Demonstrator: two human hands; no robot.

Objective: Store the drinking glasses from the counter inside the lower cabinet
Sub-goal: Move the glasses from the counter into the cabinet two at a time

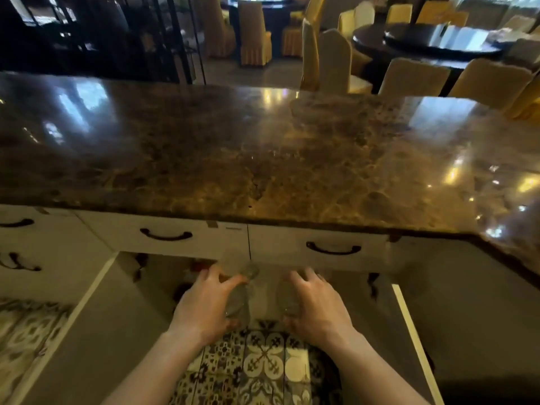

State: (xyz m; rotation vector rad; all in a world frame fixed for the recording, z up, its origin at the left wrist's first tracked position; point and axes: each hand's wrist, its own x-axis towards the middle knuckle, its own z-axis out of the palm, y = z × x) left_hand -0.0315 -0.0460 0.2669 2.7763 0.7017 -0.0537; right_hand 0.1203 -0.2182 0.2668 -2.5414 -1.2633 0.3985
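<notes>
My left hand (204, 305) is wrapped around a clear drinking glass (238, 301), held low in front of the open lower cabinet (181, 276). My right hand (317, 306) grips a second clear glass (287, 299) beside it. Both glasses sit between my hands, just below the drawer fronts and at the mouth of the cabinet. The cabinet's inside is dim; another glass rim (249, 270) shows faintly deeper in. The brown marble counter (263, 147) above shows no glasses on it.
Both cabinet doors stand swung outward, the left door (87, 331) and the right door (467, 331). Two drawers with dark handles (166, 235) run under the counter edge. Patterned floor tiles (263, 363) lie below. Covered chairs and round tables fill the room beyond.
</notes>
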